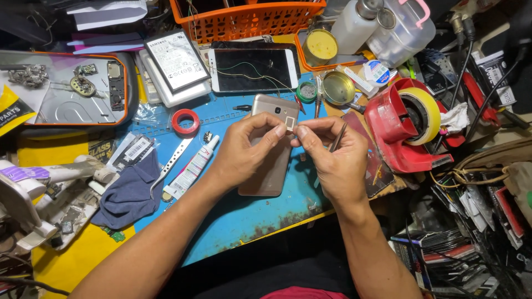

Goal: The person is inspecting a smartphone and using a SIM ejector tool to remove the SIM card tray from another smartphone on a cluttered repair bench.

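Over blue mat (238,216), left hand (244,152) pinching gold phone (271,166), right hand (332,160) gripping tweezers (338,137)

From my remote seat I see my hands over a phone (274,149) whose gold back looks like smooth, satin-finished metal, lying on a blue mat (244,216) that is matt, rubbery and scuffed. The tape dispenser (396,130) is glossy red plastic, the basket (249,19) orange plastic mesh, and the small round tin (338,87) shiny brass-toned metal. A dark blue cloth (130,194) looks soft and dull, and the second phone's screen (254,69) is glossy black glass.
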